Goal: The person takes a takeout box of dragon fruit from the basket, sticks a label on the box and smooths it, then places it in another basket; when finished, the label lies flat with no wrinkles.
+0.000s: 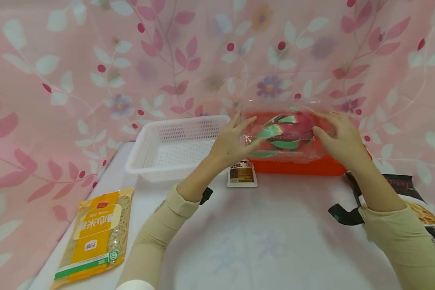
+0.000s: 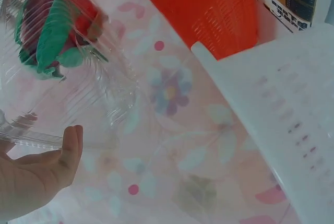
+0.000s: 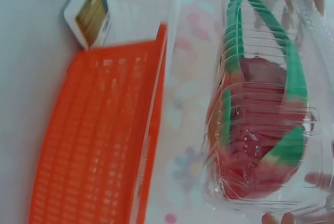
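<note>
A clear plastic box (image 2: 112, 98) is held up between both hands, over and behind the orange-red basket (image 1: 301, 167). Inside it lies a red dragon fruit (image 3: 255, 135) with green scales, visible through the ribbed plastic. At the box's left end my left hand (image 1: 230, 141) grips the edge, fingers on the far side and thumb toward me. My right hand (image 1: 342, 139) holds the right end in a similar way. In the right wrist view, the box is beside the basket's rim, apart from it.
Left of the orange basket stands a white perforated basket (image 1: 135, 161). A small gold-labelled pack (image 1: 242, 175) lies in front, between the baskets. A yellow noodle bag (image 1: 94, 233) lies at the left, a black food packet (image 1: 402, 185) at the right. A flowered curtain (image 1: 203, 52) hangs behind.
</note>
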Demonstrator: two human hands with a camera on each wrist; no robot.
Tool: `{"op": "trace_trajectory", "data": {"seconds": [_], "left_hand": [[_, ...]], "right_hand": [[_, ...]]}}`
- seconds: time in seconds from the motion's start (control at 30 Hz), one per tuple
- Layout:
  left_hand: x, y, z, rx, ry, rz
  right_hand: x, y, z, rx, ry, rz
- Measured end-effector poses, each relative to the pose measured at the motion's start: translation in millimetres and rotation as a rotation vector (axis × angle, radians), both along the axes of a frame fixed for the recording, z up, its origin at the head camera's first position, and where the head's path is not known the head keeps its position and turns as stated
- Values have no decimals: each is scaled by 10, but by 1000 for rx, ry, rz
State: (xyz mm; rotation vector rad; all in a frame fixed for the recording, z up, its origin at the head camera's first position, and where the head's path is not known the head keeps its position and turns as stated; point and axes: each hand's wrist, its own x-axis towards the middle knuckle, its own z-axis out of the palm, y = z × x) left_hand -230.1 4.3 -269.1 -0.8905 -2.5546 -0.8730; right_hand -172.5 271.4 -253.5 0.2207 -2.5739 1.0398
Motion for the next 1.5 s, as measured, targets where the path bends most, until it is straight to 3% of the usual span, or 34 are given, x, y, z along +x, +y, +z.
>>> {"op": "trace_trajectory", "data": {"seconds": [0.13,0.27,0.5,0.8,1.0,1.13,1.5], "left_hand": [[132,-185,24,60,-46,-8],[279,-354,-31,109,-43,-30],[530,-532,-147,188,25,-100],[879,-767,-209,136,-12,-94],[1036,-901,-273,75,5,-123],[1140,-990,-334,45,1,-111],[1332,-1139,-545,3,-168,-32]], "right_hand": [[144,-76,1,7,-27,36],[262,-166,-23,12,-29,76],[446,-274,-73,39,5,123],[654,-383,-187,69,13,178],[776,-431,-304,73,12,233],[825,-495,-362,102,-7,255],[825,-657,-614,138,-73,319]]}}
